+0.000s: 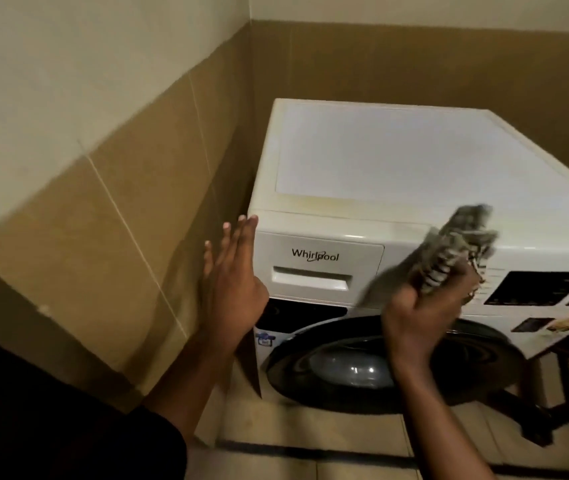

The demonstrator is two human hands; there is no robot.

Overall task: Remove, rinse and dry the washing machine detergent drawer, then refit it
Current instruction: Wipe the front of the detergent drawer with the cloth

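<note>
A white front-loading washing machine (397, 161) stands in a tiled corner. Its detergent drawer (317, 268) sits flush in the top left of the front panel, with a recessed handle under the brand name. My left hand (231, 282) is held flat with straight fingers just left of the drawer, at the machine's left edge, holding nothing. My right hand (421, 317) grips a crumpled grey striped cloth (456, 247) in front of the panel, right of the drawer. The cloth is blurred.
The round dark door (373, 362) is below the drawer. A black control display (535, 287) sits on the panel's right. Brown tiled walls (120, 237) close in on the left and behind. A dark wooden frame (560, 382) stands at the lower right on the tiled floor.
</note>
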